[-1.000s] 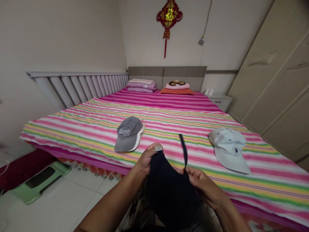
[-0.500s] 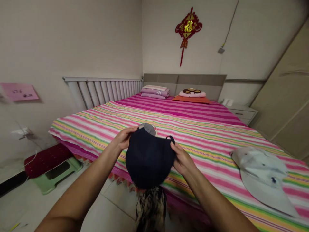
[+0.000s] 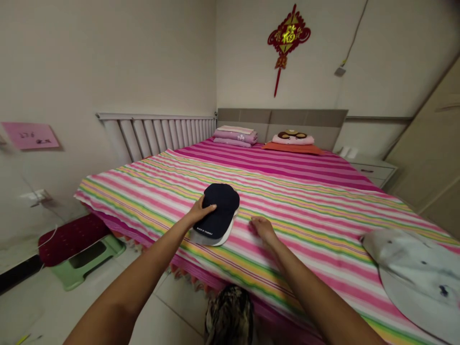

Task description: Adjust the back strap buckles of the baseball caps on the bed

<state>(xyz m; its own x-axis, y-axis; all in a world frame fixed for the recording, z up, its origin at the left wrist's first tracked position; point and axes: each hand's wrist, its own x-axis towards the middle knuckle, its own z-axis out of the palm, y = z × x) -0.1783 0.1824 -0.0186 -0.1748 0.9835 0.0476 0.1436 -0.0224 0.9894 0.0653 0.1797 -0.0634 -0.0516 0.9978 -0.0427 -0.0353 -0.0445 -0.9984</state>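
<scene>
A dark navy cap lies on top of a grey cap, whose brim edge peeks out below it, on the striped bed. My left hand rests on the navy cap's left side, thumb over the crown, fingers partly hidden. My right hand lies on the bedspread just right of the caps, fingers loosely curled, holding nothing. A white cap sits near the bed's right front.
Folded purple bedding and a pink pillow lie by the headboard. A green stool and red cushion stand on the floor at left. A nightstand and wardrobe are at right.
The navy cap, held in both hands in front of me, now lies on the grey cap. My right hand has let go and dropped to the bedspread.
</scene>
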